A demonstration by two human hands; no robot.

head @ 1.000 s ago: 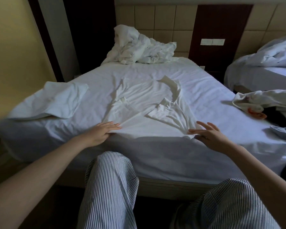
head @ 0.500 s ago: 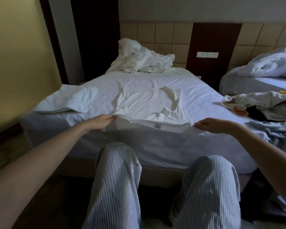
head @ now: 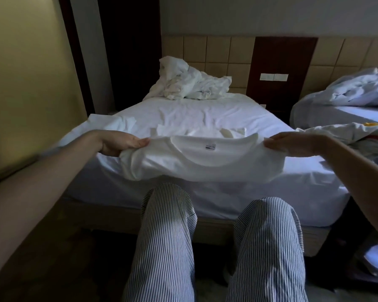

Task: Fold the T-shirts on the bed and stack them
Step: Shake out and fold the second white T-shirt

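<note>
Head view: a white T-shirt (head: 205, 162), collar label toward the camera, is held taut above the near edge of the bed (head: 194, 114). Left hand (head: 122, 143) pinches one shoulder and right hand (head: 292, 143) the other, fingers closed on the cloth. The shirt is unfolded, and its far part seems to trail on the mattress. White cloth (head: 111, 125) at near left of bed may be a finished fold, cannot tell. Crumpled white heap (head: 190, 88) at the far end and mixed clothes pile (head: 347, 138) at right look unsorted. Judgement: early stage, no clear stack, most folding left.
</note>
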